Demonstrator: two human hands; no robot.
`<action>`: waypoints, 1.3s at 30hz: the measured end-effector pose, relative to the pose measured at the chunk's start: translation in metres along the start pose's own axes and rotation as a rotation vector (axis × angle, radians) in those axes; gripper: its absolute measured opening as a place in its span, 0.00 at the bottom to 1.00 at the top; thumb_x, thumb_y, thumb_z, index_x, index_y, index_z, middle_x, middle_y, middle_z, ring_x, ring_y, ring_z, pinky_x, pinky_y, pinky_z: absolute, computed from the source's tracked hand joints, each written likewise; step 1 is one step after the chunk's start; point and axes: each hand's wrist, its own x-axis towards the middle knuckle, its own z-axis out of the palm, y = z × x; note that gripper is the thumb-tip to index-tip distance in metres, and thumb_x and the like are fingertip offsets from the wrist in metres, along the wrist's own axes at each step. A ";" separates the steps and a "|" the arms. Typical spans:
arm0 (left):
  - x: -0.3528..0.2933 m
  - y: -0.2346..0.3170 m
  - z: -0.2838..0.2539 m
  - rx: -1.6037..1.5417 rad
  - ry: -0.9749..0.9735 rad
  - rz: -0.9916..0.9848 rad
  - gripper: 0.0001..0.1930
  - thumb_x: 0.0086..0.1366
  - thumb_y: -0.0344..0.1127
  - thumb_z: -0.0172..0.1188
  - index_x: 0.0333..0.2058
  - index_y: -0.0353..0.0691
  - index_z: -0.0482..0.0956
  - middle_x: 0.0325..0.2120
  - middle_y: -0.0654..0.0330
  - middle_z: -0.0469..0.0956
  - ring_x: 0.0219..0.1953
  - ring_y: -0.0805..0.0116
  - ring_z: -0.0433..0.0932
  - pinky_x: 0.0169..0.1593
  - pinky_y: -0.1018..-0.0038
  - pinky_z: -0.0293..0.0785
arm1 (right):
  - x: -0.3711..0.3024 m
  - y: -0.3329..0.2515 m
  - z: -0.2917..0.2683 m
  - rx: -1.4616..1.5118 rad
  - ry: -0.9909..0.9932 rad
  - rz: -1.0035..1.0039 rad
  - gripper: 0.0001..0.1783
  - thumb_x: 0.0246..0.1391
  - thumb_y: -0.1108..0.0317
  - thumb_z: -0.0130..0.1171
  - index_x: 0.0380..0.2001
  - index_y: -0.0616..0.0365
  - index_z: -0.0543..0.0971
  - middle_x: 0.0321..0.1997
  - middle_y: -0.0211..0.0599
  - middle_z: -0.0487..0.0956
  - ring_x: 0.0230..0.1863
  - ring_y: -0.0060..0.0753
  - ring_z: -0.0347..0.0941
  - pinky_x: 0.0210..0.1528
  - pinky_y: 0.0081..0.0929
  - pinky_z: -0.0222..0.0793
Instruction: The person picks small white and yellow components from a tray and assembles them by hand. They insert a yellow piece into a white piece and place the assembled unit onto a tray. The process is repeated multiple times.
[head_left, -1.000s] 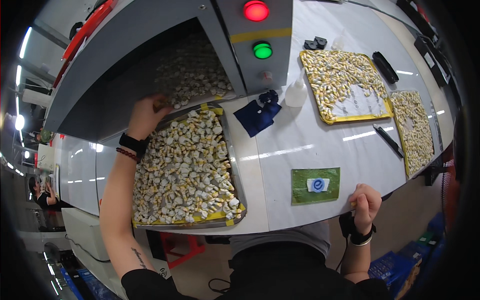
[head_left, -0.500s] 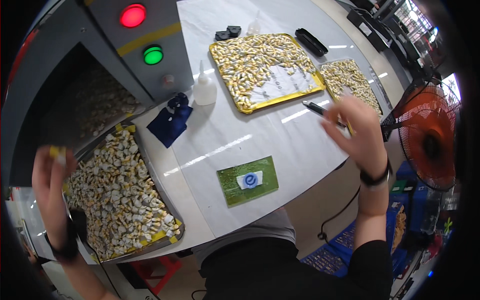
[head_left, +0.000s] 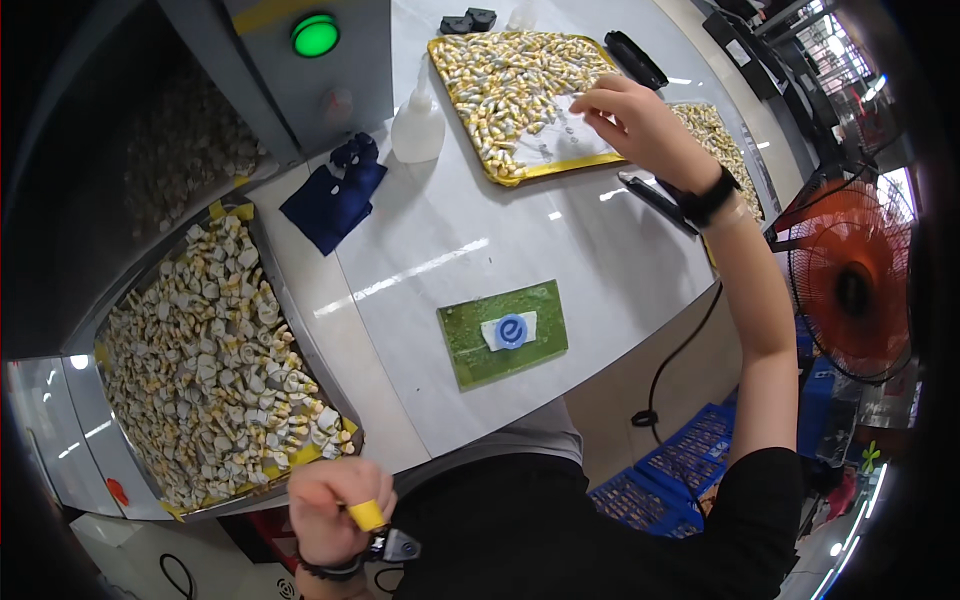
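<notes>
My left hand (head_left: 335, 505) is low at the front edge, beside the near corner of a large tray (head_left: 325, 385) of crumpled white-and-yellow pieces (head_left: 205, 345). Its fingers are curled in, and what they may hold is hidden. A yellow wrap (head_left: 367, 515) covers one of its digits. At the far side my right hand (head_left: 635, 120) reaches over a yellow-rimmed tray (head_left: 560, 168), above its bare white liner. Its fingers are bent, with the tips apart. Small yellow-and-white pieces (head_left: 500, 90) fill much of that tray.
A green plate (head_left: 460, 345) with a round blue piece (head_left: 511, 331) lies mid-table. A white squeeze bottle (head_left: 418, 130), dark blue cloth (head_left: 330, 205) and black pen-like tool (head_left: 655, 200) lie beyond. A grey machine (head_left: 350, 70) stands left, an orange fan (head_left: 850, 280) right.
My left hand has come from the crumpled pieces' far-left side down to the front edge. My right hand has moved from beside the pen-like tool to over the yellow-rimmed tray. The view has shifted.
</notes>
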 end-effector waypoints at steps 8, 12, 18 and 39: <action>0.018 -0.021 0.023 0.167 -0.091 0.105 0.23 0.66 0.46 0.51 0.45 0.29 0.62 0.24 0.57 0.69 0.21 0.76 0.66 0.25 0.81 0.66 | -0.055 -0.153 -0.007 0.661 -0.156 0.012 0.06 0.41 0.78 0.65 0.24 0.58 0.78 0.21 0.32 0.75 0.20 0.29 0.71 0.22 0.23 0.65; 0.018 -0.024 0.010 0.076 -0.157 -0.044 0.24 0.63 0.49 0.55 0.42 0.31 0.61 0.23 0.56 0.73 0.21 0.76 0.72 0.26 0.83 0.69 | -0.065 -0.161 -0.003 0.648 -0.186 0.093 0.07 0.41 0.79 0.63 0.26 0.58 0.77 0.21 0.34 0.75 0.22 0.34 0.72 0.24 0.26 0.66; 0.031 -0.028 0.013 0.231 -0.121 0.130 0.17 0.66 0.41 0.53 0.38 0.28 0.72 0.28 0.55 0.75 0.27 0.73 0.76 0.33 0.78 0.75 | -0.067 -0.163 0.009 0.427 -0.097 0.055 0.12 0.40 0.82 0.59 0.32 0.60 0.77 0.24 0.35 0.76 0.25 0.35 0.73 0.26 0.29 0.69; 0.044 -0.030 0.015 -0.063 -0.160 -0.225 0.27 0.64 0.48 0.54 0.47 0.25 0.67 0.37 0.52 0.77 0.38 0.69 0.78 0.48 0.69 0.73 | -0.052 -0.178 -0.003 0.649 0.075 -0.018 0.12 0.34 0.80 0.64 0.28 0.60 0.80 0.25 0.35 0.77 0.25 0.34 0.73 0.26 0.25 0.70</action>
